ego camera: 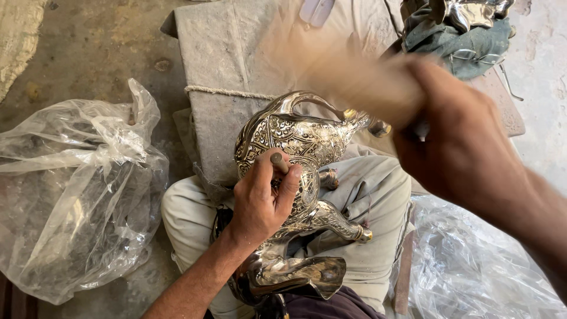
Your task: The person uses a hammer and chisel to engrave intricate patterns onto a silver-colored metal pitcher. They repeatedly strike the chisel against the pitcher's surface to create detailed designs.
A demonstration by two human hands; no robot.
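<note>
Right hand (466, 153), nearest the lens: fist clamped on a wooden mallet handle (354, 77), blurred, raised above the work.

Left hand (263, 198): fingers pinched round a short metal punch (279, 162), its tip set against the flank of an engraved silver-coloured animal figure (301, 147). Figure lies across the person's lap on pale trousers (372, 195), head end toward the grey cloth-covered block (236, 53), legs pointing right.

Risks, as judged: a strike landing off the punch head would likely hit the left thumb or knuckles; a tilted punch could skid and scar the chased pattern; the figure, braced only by lap and hand, may roll under a blow.

Containers: crumpled clear plastic bag (77, 189) on the floor at left, contents not discernible; second clear plastic sheet or bag (472, 272) at lower right, contents likewise unclear. Further shiny metal piece (472, 12) rests on a greenish rag (460, 41), top right.
</note>
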